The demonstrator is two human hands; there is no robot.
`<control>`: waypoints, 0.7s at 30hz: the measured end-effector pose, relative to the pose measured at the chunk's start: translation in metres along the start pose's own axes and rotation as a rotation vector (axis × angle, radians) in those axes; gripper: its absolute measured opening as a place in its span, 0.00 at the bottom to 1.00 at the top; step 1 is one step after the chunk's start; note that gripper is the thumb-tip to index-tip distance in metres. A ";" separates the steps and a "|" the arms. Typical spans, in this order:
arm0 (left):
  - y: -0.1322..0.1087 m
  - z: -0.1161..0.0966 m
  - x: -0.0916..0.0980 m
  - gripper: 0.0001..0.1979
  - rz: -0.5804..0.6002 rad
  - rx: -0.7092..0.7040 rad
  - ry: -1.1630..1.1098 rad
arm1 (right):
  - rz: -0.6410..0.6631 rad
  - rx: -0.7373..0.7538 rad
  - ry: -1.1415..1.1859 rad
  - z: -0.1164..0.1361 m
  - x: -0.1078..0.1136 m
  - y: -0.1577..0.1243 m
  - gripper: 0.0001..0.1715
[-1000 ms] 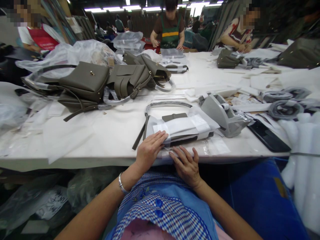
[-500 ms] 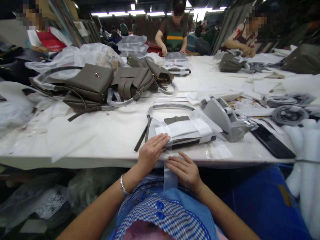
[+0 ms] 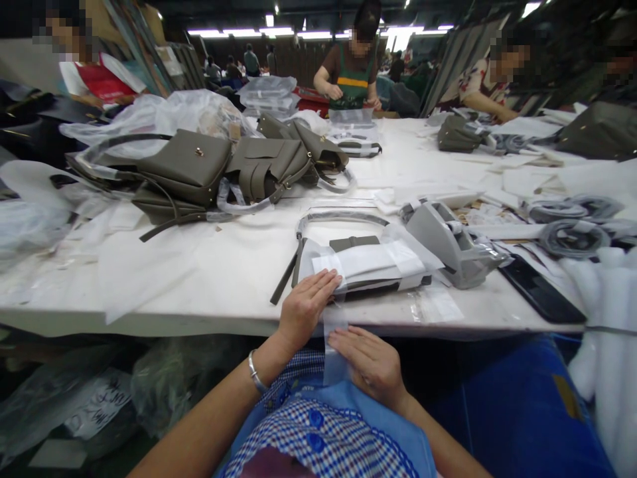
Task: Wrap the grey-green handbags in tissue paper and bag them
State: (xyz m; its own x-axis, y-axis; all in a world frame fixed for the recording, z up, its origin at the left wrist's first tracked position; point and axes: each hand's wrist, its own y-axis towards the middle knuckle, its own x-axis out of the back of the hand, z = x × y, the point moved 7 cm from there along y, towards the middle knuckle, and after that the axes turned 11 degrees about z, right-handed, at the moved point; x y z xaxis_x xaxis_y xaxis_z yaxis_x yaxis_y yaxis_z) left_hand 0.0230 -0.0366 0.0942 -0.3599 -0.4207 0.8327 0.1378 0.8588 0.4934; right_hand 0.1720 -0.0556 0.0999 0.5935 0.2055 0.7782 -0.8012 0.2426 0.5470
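Note:
A dark olive handbag (image 3: 354,243) lies flat near the table's front edge, partly covered by white wrapping sheets (image 3: 365,260). Its plastic-wrapped handle (image 3: 343,217) arches behind it. My left hand (image 3: 311,302) rests on the bag's near left part, fingers stretched out over the wrapping and a clear strip. This translucent plastic strip (image 3: 336,352) hangs over the table edge toward my apron. My right hand (image 3: 371,362) has its fingers together across the strip, just below the edge; its thumb is hidden.
A grey tape dispenser (image 3: 442,239) stands right of the bag, with a black phone (image 3: 542,287) beside it. Several olive handbags (image 3: 186,159) are heaped at the left. White foam rolls (image 3: 607,358) stand at the right. Co-workers (image 3: 351,73) are across the table (image 3: 239,259).
My right hand has slid down the strip, toward my body, and its raised finger has come down beside the others. My left hand stays on the bag. The view has shifted slightly.

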 end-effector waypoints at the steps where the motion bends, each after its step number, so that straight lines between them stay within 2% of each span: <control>1: 0.000 0.000 0.000 0.23 -0.003 -0.001 0.004 | -0.011 -0.003 0.002 0.002 0.005 0.004 0.27; 5: -0.001 -0.001 0.001 0.23 0.000 -0.021 0.019 | -0.003 0.005 0.001 -0.002 0.029 0.033 0.23; 9: -0.002 -0.003 0.004 0.21 -0.009 -0.048 0.037 | 0.090 -0.011 -0.025 -0.036 0.042 0.075 0.24; 15: -0.007 0.000 0.003 0.13 -0.060 -0.024 0.065 | 0.224 -0.182 -0.044 -0.101 0.021 0.116 0.20; 21: -0.010 0.005 0.008 0.15 -0.104 -0.035 0.029 | 0.313 -0.294 0.011 -0.124 0.002 0.126 0.09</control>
State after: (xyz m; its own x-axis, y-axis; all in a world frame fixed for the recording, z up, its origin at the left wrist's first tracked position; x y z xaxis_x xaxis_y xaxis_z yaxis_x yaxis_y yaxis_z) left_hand 0.0143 -0.0471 0.0946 -0.3467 -0.5156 0.7836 0.1335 0.7998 0.5853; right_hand 0.0818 0.0928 0.1322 0.3272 0.3217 0.8885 -0.8880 0.4262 0.1727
